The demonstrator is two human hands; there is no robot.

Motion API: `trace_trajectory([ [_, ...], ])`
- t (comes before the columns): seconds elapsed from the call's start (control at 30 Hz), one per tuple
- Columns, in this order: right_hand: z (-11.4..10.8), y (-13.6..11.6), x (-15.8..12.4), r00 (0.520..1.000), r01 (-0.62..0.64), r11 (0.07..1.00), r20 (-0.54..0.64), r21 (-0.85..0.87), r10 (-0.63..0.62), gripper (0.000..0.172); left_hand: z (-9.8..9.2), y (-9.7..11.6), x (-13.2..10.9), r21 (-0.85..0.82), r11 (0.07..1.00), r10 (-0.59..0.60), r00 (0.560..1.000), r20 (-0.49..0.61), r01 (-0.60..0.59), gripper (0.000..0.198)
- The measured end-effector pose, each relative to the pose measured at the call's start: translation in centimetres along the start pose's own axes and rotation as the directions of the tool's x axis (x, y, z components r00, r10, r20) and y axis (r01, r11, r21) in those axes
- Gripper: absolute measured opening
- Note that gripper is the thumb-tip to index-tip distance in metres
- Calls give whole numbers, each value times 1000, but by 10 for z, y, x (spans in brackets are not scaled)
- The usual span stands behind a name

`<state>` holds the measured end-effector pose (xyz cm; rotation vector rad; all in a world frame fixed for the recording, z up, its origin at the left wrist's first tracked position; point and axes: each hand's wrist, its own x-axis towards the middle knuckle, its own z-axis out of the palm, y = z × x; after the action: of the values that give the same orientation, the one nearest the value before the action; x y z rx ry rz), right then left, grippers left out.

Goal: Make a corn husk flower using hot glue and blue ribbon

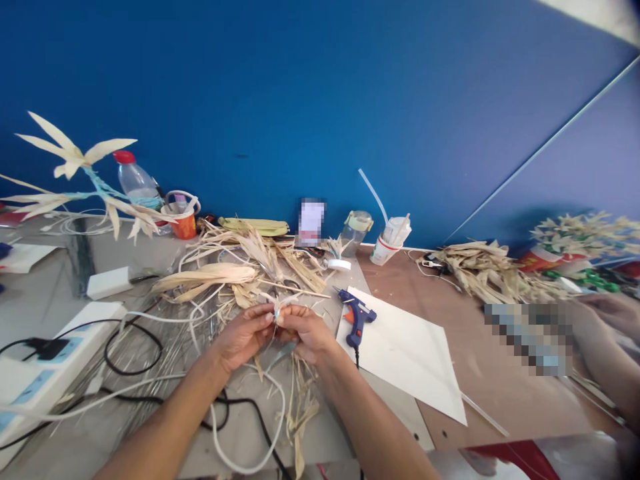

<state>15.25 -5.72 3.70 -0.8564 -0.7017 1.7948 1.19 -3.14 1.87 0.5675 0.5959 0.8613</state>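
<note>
My left hand [249, 333] and my right hand [306, 331] meet at the middle of the table. Between their fingertips they pinch a small pale husk flower [277, 303], with a bit of light blue at its base and a thin stem hanging below. Both hands are closed on it. Dried corn husks [220, 275] lie just behind the hands. More husk strips [300, 407] lie beneath my right forearm. To the right, a blue glue gun [357, 317] rests on a white sheet [410, 353].
A white power strip [55, 360] with looping cables is at left. Behind it stand a husk-flower branch [95, 177], a bottle [135, 180] and an orange cup [184, 223]. A glass jar [356, 230] and white cup [385, 249] stand near the wall. Another person's hand [607, 320] is at far right.
</note>
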Motion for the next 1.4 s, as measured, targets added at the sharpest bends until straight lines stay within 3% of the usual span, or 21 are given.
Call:
trace_trajectory([
  [0.17,-2,2,1,996,-56,997,69,56,52,24,1,0,-1,4,1000,0,1000,29,0,15],
  [0.4,-4,2,2,989,-100,992,120,74,90,28,2,2,-2,19,1000,-8,999,34,7,17],
  [0.5,-3,4,3,994,-91,996,60,5,90,27,0,2,-1,50,999,-5,1000,1,5,21],
  [0.63,-3,8,5,989,-1,977,-146,-212,-30,21,-2,3,0,144,989,-18,1000,-4,19,21],
  [0.8,-3,9,5,960,5,835,-232,-550,-159,8,-4,1,2,195,981,-13,999,-30,18,20],
  [1.0,7,9,-3,907,38,521,-188,-853,-376,13,-1,-5,3,79,996,-22,994,-107,31,21],
  [1.07,10,10,-5,891,66,487,-169,-871,-423,13,2,-4,2,42,998,-30,992,-123,36,22],
  [1.1,10,10,-5,891,86,529,-172,-845,-420,13,4,-3,1,25,999,-28,993,-114,31,22],
  [1.17,9,9,-4,921,120,713,-191,-690,-340,10,7,0,-2,-9,1000,-10,998,-55,10,19],
  [1.27,6,3,-4,991,60,950,-93,-306,-92,11,9,4,-6,-28,1000,9,1000,24,-8,19],
  [1.4,1,-3,-3,995,-58,997,84,-48,62,22,7,4,-8,35,999,-26,999,45,24,23],
])
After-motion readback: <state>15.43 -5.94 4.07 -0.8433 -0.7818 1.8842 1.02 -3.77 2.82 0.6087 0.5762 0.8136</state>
